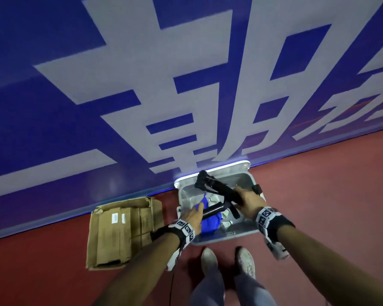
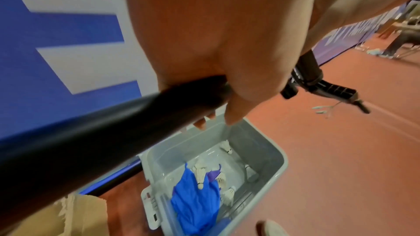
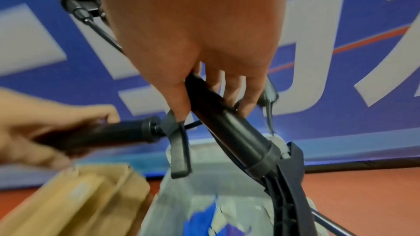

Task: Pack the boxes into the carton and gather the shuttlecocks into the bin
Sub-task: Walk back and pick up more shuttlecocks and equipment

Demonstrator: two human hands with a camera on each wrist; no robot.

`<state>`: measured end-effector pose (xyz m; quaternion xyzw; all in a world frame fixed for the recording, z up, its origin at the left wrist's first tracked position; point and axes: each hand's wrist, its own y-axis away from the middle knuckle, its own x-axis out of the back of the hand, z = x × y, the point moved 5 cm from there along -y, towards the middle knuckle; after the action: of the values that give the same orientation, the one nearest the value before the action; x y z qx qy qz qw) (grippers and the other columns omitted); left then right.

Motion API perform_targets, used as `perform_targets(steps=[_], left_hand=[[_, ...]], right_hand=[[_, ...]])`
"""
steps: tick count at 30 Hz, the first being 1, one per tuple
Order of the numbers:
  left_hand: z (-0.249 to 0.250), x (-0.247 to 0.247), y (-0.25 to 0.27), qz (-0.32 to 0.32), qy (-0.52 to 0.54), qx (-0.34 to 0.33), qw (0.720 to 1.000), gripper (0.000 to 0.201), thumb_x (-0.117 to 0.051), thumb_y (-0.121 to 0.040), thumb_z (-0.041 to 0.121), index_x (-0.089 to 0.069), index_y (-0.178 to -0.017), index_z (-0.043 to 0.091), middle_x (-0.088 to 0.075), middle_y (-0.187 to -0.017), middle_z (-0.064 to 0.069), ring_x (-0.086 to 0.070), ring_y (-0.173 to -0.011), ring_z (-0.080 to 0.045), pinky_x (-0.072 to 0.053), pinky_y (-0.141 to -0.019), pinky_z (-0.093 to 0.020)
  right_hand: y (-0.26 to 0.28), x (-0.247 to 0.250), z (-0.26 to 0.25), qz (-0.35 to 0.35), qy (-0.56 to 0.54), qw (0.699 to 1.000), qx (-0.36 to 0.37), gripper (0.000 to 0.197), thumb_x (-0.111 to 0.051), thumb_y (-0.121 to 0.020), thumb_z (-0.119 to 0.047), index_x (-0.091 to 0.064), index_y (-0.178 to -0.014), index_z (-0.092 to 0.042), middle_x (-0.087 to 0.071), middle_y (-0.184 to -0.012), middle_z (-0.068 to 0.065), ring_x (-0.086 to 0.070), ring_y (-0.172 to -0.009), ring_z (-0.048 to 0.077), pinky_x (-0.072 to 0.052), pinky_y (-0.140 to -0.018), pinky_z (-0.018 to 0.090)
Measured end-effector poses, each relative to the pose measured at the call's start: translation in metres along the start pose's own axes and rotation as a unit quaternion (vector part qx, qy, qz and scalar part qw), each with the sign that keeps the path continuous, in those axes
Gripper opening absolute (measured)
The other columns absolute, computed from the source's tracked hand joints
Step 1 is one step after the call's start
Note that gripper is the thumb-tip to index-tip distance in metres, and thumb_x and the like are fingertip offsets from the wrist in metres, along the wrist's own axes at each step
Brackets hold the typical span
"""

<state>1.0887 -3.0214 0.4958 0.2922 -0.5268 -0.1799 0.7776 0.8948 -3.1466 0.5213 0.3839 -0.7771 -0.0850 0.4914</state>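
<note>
White shuttlecocks (image 2: 201, 174) lie scattered on the floor of a grey bin (image 1: 241, 234), some upright, some tipped over, beside a crumpled blue cloth (image 2: 195, 204). Left of the bin sits an open brown carton (image 1: 119, 230) with boxes (image 1: 114, 235) packed flat, long sides running toward the blue-and-white banner (image 1: 142, 85). Above the bin, the left hand (image 1: 191, 217) curls its fingers round the black handle (image 1: 212, 210) of a pickup tool (image 3: 232, 130), while the right hand (image 1: 248, 200) is clamped on its tube. Red flooring (image 1: 318, 195) surrounds both containers.
</note>
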Motion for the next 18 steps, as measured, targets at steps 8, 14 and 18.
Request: perform_targets(steps=[8, 14, 18], left_hand=[[-0.027, -0.117, -0.127, -0.041, -0.074, 0.014, 0.996, 0.085, -0.071, -0.083, -0.004, -0.025, -0.154, 0.004, -0.041, -0.150, -0.018, -0.041, -0.139, -0.037, -0.038, -0.114, -0.044], [-0.013, -0.186, -0.218, -0.048, -0.066, -0.028, 0.996, 0.083, -0.070, -0.082, -0.002, -0.031, -0.153, 0.012, -0.042, -0.153, -0.010, -0.040, -0.141, -0.031, -0.038, -0.114, -0.044], [-0.002, -0.214, -0.258, -0.044, -0.038, -0.049, 0.997, 0.079, -0.067, -0.087, 0.000, -0.031, -0.154, 0.017, -0.045, -0.150, -0.008, -0.042, -0.140, -0.032, -0.037, -0.115, -0.044]], right_hand=[[-0.086, -0.105, 0.109, -0.101, 0.136, 0.984, -0.055, 0.053, -0.061, -0.093, -0.024, -0.041, -0.142, -0.032, -0.061, -0.132, 0.001, -0.065, -0.112, 0.029, -0.050, -0.093, 0.037], [-0.144, -0.149, 0.177, -0.096, 0.171, 0.978, -0.075, 0.067, -0.066, -0.090, -0.031, -0.036, -0.150, -0.031, -0.058, -0.142, 0.001, -0.059, -0.127, 0.030, -0.044, -0.104, 0.038], [-0.177, -0.167, 0.192, -0.060, 0.195, 0.978, -0.040, 0.054, -0.063, -0.089, -0.031, -0.045, -0.140, -0.033, -0.062, -0.133, 0.000, -0.059, -0.123, 0.029, -0.041, -0.103, 0.040]])
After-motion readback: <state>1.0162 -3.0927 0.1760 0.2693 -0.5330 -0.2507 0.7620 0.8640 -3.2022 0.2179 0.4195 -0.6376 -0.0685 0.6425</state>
